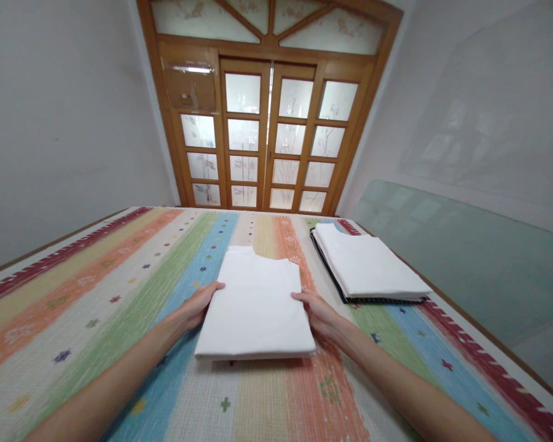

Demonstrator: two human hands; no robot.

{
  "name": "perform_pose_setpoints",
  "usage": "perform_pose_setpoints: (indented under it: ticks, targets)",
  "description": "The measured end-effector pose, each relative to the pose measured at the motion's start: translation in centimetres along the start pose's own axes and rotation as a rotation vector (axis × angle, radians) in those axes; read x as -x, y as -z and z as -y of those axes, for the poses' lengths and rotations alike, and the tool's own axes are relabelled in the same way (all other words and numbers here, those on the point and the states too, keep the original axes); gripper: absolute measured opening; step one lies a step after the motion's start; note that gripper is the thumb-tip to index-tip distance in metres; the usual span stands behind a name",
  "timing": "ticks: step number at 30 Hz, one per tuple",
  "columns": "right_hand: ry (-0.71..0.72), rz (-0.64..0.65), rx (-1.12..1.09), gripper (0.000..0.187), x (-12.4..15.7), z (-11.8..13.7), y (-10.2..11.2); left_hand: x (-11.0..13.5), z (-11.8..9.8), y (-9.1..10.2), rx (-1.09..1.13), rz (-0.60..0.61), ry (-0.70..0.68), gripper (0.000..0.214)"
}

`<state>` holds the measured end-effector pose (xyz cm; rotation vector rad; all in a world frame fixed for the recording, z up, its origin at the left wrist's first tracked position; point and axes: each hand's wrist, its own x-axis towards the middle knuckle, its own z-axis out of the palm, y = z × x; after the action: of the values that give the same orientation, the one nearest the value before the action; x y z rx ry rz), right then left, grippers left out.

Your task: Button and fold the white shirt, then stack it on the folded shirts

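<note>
A folded white shirt (258, 310) is held between my two hands in the middle of the bed, its front edge seeming slightly raised off the cover. My left hand (203, 302) grips its left side, thumb on top and fingers underneath. On the opposite side my right hand (317, 312) holds the edge the same way, its fingers partly hidden below the cloth. To the right lies a stack with another folded white shirt (368, 261) on top and a black folded piece (330, 268) showing beneath it.
A striped, multicoloured cover (133, 288) spreads over the bed under everything. Pale walls (64, 110) rise on both sides, with a light green panel (465, 245) along the right. Wooden doors with glass panes (267, 135) stand beyond the far edge.
</note>
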<state>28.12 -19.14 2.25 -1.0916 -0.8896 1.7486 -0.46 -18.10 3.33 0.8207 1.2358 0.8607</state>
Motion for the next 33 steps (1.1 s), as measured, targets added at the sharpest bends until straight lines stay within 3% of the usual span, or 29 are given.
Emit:
perform_pose_setpoints:
  ticks: [2, 9, 16, 23, 33]
  targets:
    - [-0.021, 0.004, 0.026, 0.017, -0.1, 0.2, 0.3, 0.4, 0.1, -0.2, -0.019, 0.033, -0.033, 0.035]
    - [-0.002, 0.061, 0.098, 0.035, 0.2, 1.2, 1.0, 1.3, 0.0, -1.2, -0.003, 0.147, -0.108, 0.067]
    - [0.062, 0.046, 0.116, 0.036, 1.3, 6.4, 2.5, 0.5, -2.2, -4.4, 0.096, 0.142, -0.182, 0.058]
    - [0.201, -0.048, 0.192, 0.042, 2.5, 13.6, 6.7, -2.6, -5.1, -11.2, 0.175, 0.219, -0.333, 0.062]
    - [0.217, -0.343, 0.351, 0.037, 1.1, 21.1, 16.9, -9.0, -7.7, -23.1, 0.213, 0.245, -0.392, 0.055]
